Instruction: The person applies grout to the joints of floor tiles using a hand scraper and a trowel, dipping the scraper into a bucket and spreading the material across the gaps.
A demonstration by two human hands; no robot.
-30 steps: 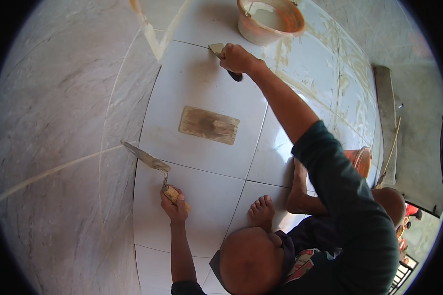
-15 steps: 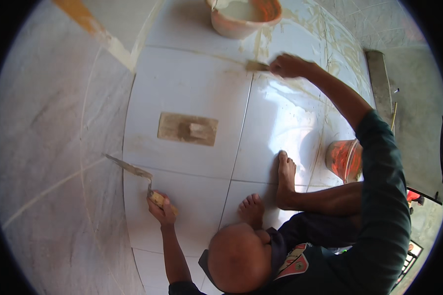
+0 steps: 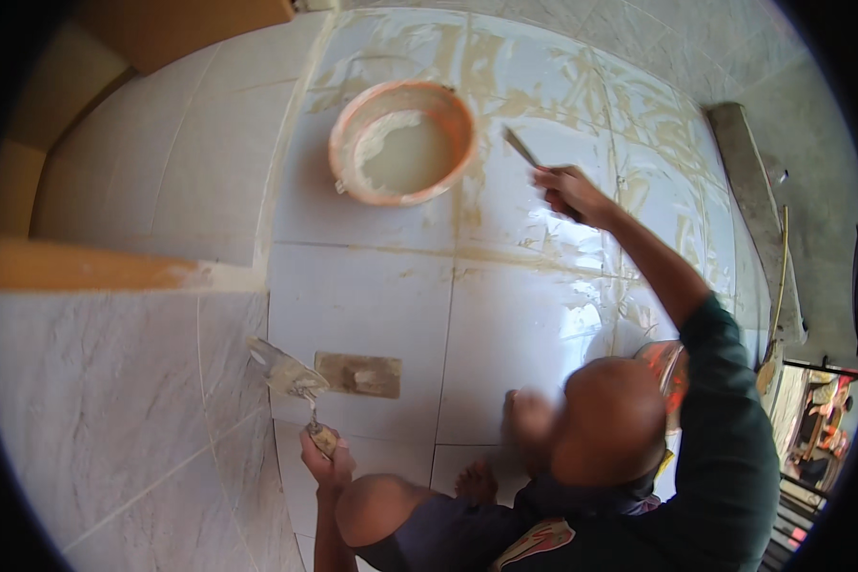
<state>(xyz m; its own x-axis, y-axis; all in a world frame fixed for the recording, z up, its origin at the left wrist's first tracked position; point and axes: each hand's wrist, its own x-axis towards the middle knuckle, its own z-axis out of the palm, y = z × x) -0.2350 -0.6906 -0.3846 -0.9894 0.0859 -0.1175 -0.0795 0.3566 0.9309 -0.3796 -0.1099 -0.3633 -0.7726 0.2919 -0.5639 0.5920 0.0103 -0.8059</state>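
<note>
My left hand (image 3: 327,463) is closed round the wooden handle of a pointing trowel (image 3: 291,372), whose metal blade is smeared with pale paste and reaches toward the wall. In my right hand (image 3: 574,194) is a putty knife (image 3: 520,146), its thin blade pointing up and left over the smeared tiles. To the left of that blade stands an orange-rimmed bucket (image 3: 339,143) holding pale, runny mix. A rectangular float (image 3: 381,377) lies on the tiles beside the trowel blade.
White floor tiles (image 3: 353,296) carry tan smears along the far joints. Marble-look wall tiles (image 3: 95,400) rise at left, below an orange-brown wooden edge (image 3: 95,264). Another orange bucket (image 3: 660,357) is partly hidden behind my knee. A concrete ledge (image 3: 744,162) runs along the right.
The view has shifted, bringing the bucket fully into sight. My right hand has lifted the putty knife from the tile joint. The trowel's blade has turned its broad face up, and my knees have shifted.
</note>
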